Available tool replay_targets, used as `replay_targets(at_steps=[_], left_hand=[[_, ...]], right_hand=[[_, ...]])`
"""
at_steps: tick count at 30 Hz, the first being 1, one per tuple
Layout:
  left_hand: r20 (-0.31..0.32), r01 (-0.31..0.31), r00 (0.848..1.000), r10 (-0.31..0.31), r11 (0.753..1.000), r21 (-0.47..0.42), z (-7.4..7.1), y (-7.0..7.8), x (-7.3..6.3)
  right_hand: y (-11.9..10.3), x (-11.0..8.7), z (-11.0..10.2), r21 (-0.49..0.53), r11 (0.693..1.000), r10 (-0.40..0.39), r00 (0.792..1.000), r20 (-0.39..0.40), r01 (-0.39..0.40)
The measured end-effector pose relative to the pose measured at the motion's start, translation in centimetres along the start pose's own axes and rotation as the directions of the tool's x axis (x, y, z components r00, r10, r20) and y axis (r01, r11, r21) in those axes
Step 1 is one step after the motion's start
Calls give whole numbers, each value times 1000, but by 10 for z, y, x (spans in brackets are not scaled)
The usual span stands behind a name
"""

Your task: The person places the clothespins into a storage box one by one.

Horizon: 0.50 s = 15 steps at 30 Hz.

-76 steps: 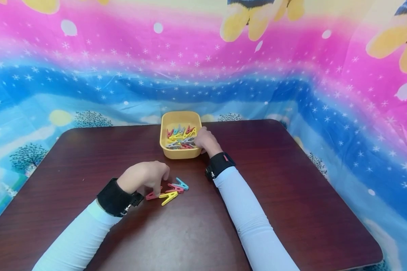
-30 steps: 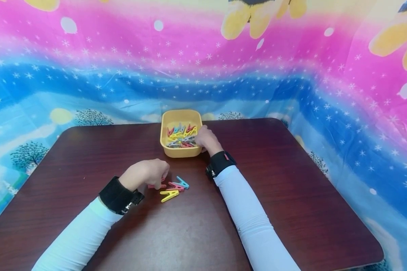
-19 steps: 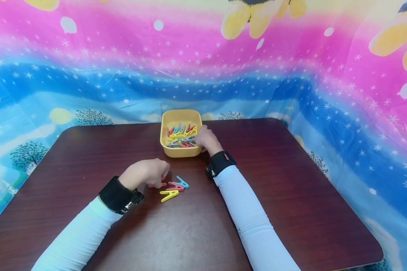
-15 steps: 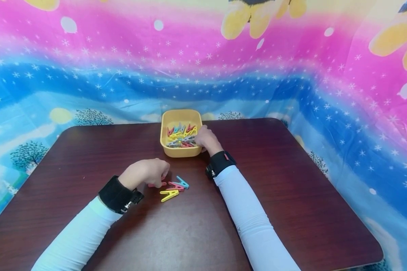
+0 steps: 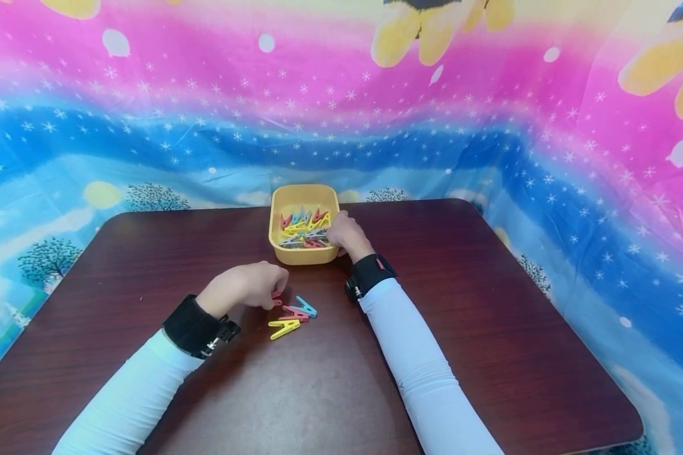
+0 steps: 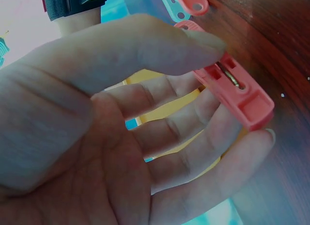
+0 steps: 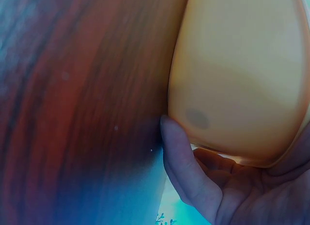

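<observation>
My left hand [image 5: 247, 285] pinches a red clothespin [image 6: 238, 91] between thumb and fingers, seen close in the left wrist view; the head view mostly hides it behind the fingers. On the table just right of this hand lie a blue clothespin [image 5: 305, 308], another red clothespin [image 5: 295, 315] and a yellow clothespin [image 5: 285, 328]. My right hand [image 5: 350, 235] grips the right side of a yellow plastic bin [image 5: 304, 256]. In the right wrist view, fingers curl against the outer wall of the bin [image 7: 242, 74]. Several mixed-colour clothespins [image 5: 304, 227] lie inside.
The dark wood table [image 5: 472, 341] has rounded corners. A patterned cloth backdrop [image 5: 341, 151] hangs behind it and along both sides. The bin stands near the table's back edge.
My left hand has closed on the red clothespin beside the others and drawn it slightly away from the viewer, towards the bin. My right hand and the bin have stayed put.
</observation>
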<state>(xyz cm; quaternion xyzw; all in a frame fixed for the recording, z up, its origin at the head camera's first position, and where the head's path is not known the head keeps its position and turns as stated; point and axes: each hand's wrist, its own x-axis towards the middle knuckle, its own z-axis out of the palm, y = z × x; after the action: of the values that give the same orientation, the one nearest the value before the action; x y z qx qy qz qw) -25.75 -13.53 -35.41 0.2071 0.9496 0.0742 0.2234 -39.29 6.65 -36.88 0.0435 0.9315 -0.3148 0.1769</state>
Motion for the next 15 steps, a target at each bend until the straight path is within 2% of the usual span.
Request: replay_targets(at_steps=[9, 15], left_hand=[[-44, -31, 999, 30, 999, -8, -3, -1, 0], [-50, -79, 996, 78, 997, -25, -8, -2, 0]], right_hand=[[0, 3, 1, -3, 1000, 7, 1000, -9, -7], [-1, 3, 1, -10, 1000, 11, 1000, -6, -11]])
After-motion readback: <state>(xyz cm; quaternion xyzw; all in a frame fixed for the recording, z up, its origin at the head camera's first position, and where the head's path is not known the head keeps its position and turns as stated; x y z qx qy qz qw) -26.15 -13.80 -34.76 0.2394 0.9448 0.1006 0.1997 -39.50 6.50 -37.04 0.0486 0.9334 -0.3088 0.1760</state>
